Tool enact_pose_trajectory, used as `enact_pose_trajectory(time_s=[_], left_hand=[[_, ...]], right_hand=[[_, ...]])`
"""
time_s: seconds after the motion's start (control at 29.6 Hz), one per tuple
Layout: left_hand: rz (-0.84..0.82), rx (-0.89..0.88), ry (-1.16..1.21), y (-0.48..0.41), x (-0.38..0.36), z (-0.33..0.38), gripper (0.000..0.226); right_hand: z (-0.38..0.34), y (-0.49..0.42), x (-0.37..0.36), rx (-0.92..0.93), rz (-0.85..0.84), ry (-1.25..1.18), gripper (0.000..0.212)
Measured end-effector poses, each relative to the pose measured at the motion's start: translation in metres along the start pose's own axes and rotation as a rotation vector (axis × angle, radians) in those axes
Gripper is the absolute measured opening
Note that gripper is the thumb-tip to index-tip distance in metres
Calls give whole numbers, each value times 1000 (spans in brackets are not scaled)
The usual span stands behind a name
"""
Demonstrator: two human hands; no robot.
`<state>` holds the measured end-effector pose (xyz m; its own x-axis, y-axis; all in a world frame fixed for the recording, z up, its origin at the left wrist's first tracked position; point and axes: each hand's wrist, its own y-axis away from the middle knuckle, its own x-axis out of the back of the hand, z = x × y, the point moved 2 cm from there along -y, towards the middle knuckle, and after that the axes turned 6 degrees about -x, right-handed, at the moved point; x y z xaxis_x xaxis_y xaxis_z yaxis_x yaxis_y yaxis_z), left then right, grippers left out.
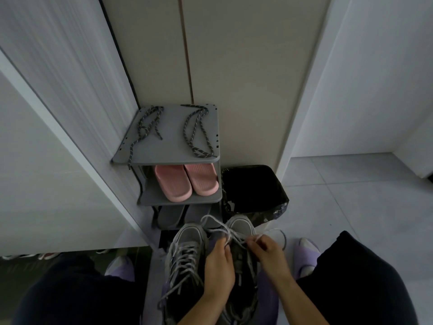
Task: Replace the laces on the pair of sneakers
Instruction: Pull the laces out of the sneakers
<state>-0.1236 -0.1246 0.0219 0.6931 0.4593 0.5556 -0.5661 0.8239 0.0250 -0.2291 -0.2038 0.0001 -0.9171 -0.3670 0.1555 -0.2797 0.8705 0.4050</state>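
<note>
Left hand (pixel 220 261): curled, old lace (pixel 228 231) pinched at the eyelets.
Right hand (pixel 269 252): same lace pinched, just rightward.
Right sneaker (pixel 241 225): toe pointed away; slack is looped toeward.

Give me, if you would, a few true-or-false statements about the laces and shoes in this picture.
1. Two dark laces lie on the rack's top shelf. True.
2. The pink slippers sit on the floor. False: they sit on the rack's middle shelf.
3. Both the left hand and right hand pinch the light lace over the right sneaker. True.
4. The left sneaker has no lace. False: it is laced.
</note>
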Motion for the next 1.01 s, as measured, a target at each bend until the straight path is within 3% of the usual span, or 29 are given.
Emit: enact_pose_trajectory(time_s=[0.17,0.27,0.34,0.44,0.54,0.64,0.71,0.81,0.88,1.01], left_hand=[[14,65,-1,24,-1,-9,32],[35,96,45,30,-2,-11,33],[29,111,76,31,-2,-11,33],[0,137,99,29,-4,-11,36],[-39,142,84,30,-6,-11,38],[-57,136,89,31,-6,-10,39],[-62,135,84,31,-6,-8,40],[-48,137,63,31,-5,-8,39],[-48,133,63,32,-5,-6,38],[-51,126,54,32,-3,-5,34]], right_hand=[[0,4,8,-56,67,-159,18],[0,-9,35,-127,304,-492,21],[1,-17,50,-137,393,-567,24],[7,-13,37,-162,196,-379,13],[24,-2,10,-108,-96,65,27],[30,-2,7,-29,-27,248,31],[24,-2,10,-28,13,71,29],[11,-6,27,-117,159,-592,21],[6,-10,41,-144,312,-662,25],[9,-15,45,-107,422,-642,29]])
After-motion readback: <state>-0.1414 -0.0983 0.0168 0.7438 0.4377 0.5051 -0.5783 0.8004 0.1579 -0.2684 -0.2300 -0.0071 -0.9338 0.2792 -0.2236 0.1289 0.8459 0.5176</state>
